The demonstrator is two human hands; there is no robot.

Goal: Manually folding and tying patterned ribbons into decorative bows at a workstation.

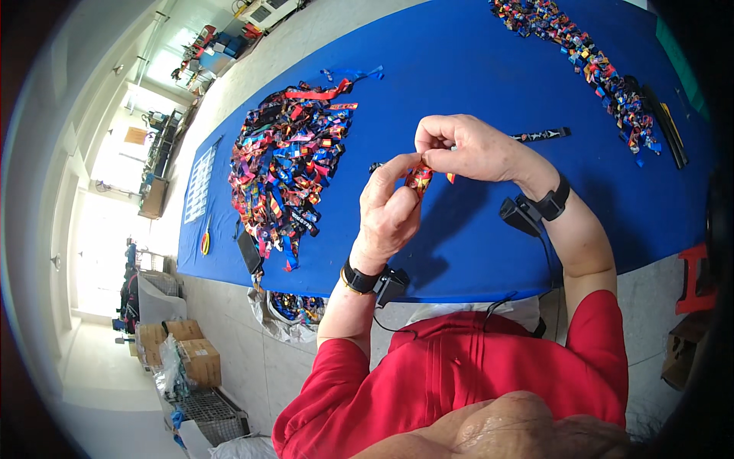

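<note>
My left hand [388,210] and my right hand [475,150] meet over the blue-covered table [428,61], fingertips touching. Both are closed on a short red-and-yellow patterned fabric strap [419,179], most of it hidden by the fingers. Its small end pokes out below my right fingers. Just beyond the right wrist lies a black strap with white markings [544,135]; I cannot tell whether it joins the held piece. To the left of my hands spreads a large heap of colourful printed straps [287,164].
A long pile of small folded strap pieces [592,65] runs along the far right, beside dark rods [667,126]. Yellow-handled scissors [206,242] and a white grid sheet [200,183] lie at the left edge. Below are a filled bag [287,310], cartons [195,353] and a red stool [694,279].
</note>
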